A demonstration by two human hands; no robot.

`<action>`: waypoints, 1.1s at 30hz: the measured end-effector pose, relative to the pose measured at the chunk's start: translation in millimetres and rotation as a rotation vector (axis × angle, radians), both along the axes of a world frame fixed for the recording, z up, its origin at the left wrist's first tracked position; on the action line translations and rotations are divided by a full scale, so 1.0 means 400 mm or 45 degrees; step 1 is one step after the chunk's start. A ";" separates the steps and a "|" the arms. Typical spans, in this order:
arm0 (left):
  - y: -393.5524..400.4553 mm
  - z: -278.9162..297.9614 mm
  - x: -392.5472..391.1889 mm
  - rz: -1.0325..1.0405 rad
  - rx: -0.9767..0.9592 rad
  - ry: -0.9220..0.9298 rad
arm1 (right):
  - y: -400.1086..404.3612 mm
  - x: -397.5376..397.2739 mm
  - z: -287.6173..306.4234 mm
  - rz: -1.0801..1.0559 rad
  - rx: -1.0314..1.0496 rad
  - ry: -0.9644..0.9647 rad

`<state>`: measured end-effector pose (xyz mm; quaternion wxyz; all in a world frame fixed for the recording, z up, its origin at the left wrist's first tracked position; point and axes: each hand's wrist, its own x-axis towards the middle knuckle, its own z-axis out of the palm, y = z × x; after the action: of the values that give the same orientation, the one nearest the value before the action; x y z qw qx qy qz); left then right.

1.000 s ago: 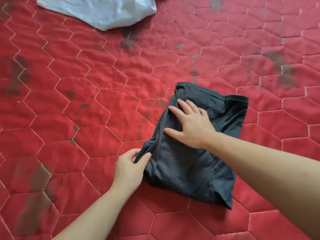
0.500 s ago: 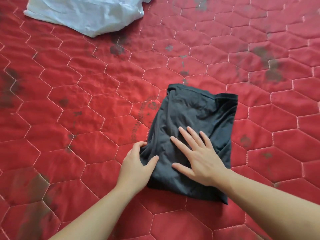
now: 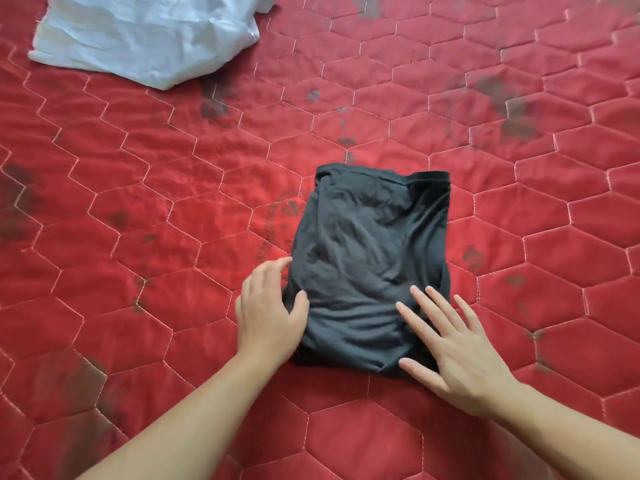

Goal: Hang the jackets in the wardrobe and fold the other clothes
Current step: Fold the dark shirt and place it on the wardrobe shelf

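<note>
folded dark garment [image 3: 370, 258], lying mid-frame on the red quilted cover [image 3: 173, 202]. my right hand [image 3: 460, 351] presses flat on its near right corner, fingers straight and spread; my left hand [image 3: 268, 313] grips its left edge. white cloth [image 3: 145, 36] far left. i see no legible writing.

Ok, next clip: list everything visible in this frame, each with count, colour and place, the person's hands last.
folded garment: one, dark grey, centre of the quilt, lying flat
crumpled garment: one, white, top left, cut off by the frame edge
quilt: one, red with pale hexagon stitching and dark smudges, under everything
left hand: one, at the folded garment's left edge, thumb on the cloth
right hand: one, fingers spread flat on the folded garment's near right corner
</note>
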<state>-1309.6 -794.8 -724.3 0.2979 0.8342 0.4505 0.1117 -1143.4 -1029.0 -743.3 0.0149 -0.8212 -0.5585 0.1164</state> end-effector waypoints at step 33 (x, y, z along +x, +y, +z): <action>0.278 -0.038 0.430 0.285 -0.288 -0.007 | 0.344 0.423 -0.002 -1.282 0.358 0.631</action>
<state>-1137.5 -683.8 -739.5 0.3768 0.7397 0.5494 0.0951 -974.3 -891.4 -743.9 0.3079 -0.9240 -0.0888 0.2086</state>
